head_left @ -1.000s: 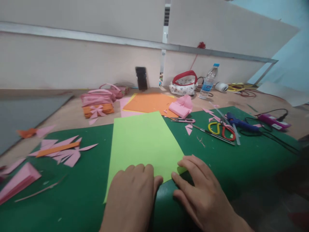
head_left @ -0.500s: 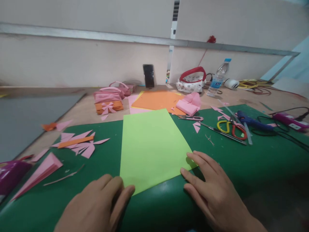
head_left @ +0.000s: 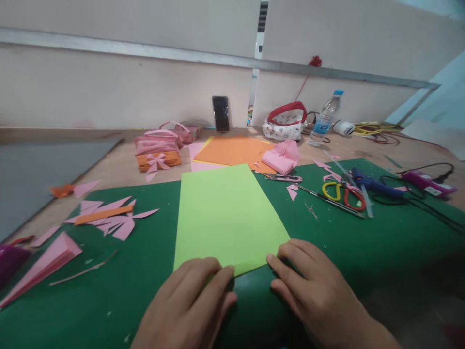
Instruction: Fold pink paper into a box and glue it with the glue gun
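A light green sheet of paper lies on the green mat. A narrow strip along its near edge looks folded over. My left hand bends its fingers over the near edge, left of the middle, and closes on it; the thumb partly shows below. My right hand grips the near right corner, fingertips on the strip and thumb underneath. Both hands cover parts of that edge.
Pink scraps with an orange strip and a folded pink paper lie left. Orange sheets sit behind. On the right are scissors, a blue glue gun and a water bottle. A phone leans on the wall.
My left hand has moved right along the paper's near edge, toward the right hand. A narrow folded strip now shows there. My right hand has shifted slightly down with its fingers more curled.
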A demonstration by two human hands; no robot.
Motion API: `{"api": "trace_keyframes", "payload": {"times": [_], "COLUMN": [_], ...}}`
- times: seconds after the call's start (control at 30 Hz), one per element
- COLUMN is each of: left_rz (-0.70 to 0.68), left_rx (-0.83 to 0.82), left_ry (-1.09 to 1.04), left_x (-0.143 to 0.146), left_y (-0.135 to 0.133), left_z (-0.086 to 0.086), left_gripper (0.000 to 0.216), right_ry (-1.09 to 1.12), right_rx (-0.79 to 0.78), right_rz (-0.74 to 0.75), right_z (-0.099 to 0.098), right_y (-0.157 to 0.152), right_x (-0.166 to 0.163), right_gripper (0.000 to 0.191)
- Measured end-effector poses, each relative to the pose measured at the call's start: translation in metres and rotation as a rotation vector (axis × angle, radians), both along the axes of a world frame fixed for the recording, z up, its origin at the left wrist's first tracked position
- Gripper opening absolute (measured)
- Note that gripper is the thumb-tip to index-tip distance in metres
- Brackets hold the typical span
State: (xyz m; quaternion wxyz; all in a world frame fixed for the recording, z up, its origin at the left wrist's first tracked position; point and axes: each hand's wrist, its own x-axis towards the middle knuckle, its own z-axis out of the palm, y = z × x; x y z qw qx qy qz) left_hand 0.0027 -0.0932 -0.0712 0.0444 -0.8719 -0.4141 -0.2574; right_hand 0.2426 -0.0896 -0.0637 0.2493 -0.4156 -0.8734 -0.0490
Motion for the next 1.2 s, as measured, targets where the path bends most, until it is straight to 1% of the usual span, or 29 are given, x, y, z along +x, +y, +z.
{"api": "trace_keyframes", "payload": {"times": [0.07,0.1,0.17,0.23,0.3,0.37,0.43,0.53,0.63,0.8,0.9,0.97,1.03,1.2], "left_rz": [-0.010,0.003,0.014,0.003,-0.026,-0.059,-0.067,-0.020,0.058,0.146,0.239,0.269,0.288,0.343], "left_rx": [-0.145,-0.200,-0.266,-0.280,-0.256,-0.226,-0.226,-0.251,-0.302,-0.473,-0.561,-0.616,-0.634,-0.615], "left_ry": [0.085,0.113,0.156,0.195,0.227,0.253,0.262,0.223,0.172,0.114,0.088,0.088,0.104,0.155], "left_x": [0.010,0.012,0.013,0.011,0.009,0.008,0.008,0.009,0.008,-0.002,-0.006,-0.008,-0.009,-0.011], "left_y": [0.008,0.012,0.017,0.020,0.021,0.021,0.022,0.025,0.028,0.028,0.026,0.024,0.024,0.028], "left_z": [0.003,0.005,0.007,0.007,0.006,0.005,0.004,0.002,0.000,-0.004,-0.001,0.002,0.005,0.010], "left_gripper": [0.011,0.011,0.017,0.020,0.017,0.015,0.017,0.014,0.018,0.029,0.035,0.037,0.037,0.038], "right_ry": [-0.029,-0.045,-0.078,-0.132,-0.201,-0.250,-0.249,-0.191,-0.130,-0.109,-0.114,-0.107,-0.101,-0.075], "right_rx": [-0.052,-0.072,-0.069,-0.031,-0.008,-0.019,-0.049,-0.088,-0.116,-0.099,-0.103,-0.122,-0.163,-0.309], "right_rz": [0.048,0.073,0.118,0.139,0.147,0.149,0.144,0.103,0.043,-0.086,-0.119,-0.144,-0.169,-0.211], "right_z": [0.003,0.005,0.008,0.011,0.013,0.014,0.013,0.009,0.006,0.002,0.001,0.000,0.002,0.009], "right_y": [0.005,0.008,0.014,0.019,0.022,0.023,0.023,0.024,0.027,0.035,0.037,0.036,0.035,0.035], "right_x": [0.003,0.004,0.006,0.006,0.005,0.004,0.002,0.001,-0.001,-0.001,-0.001,-0.002,-0.001,0.000], "right_gripper": [0.020,0.019,0.017,0.017,0.017,0.018,0.018,0.020,0.024,0.024,0.023,0.021,0.018,0.013]}}
